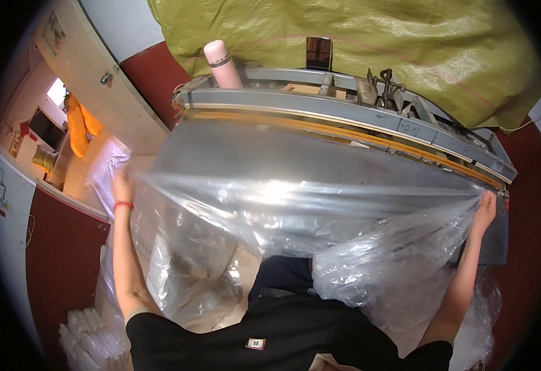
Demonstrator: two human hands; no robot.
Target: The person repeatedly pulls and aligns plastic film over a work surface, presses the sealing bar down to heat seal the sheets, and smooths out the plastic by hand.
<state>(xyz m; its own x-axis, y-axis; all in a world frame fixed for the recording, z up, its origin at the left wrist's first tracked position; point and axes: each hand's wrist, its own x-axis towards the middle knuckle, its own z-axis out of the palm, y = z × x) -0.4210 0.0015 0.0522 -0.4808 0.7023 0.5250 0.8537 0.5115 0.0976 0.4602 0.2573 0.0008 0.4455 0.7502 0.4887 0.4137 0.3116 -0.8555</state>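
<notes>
The clear plastic sheet (pixel 276 190) stretches over the grey bench (pixel 252 143) and hangs down its front in loose folds. The left hand (pixel 121 180), a bit blurry, and right hand (pixel 485 208) each have a pinching grip on one end. It looks light, floppy, slippery and easy to rip; bunched ends seem best to hold.
</notes>
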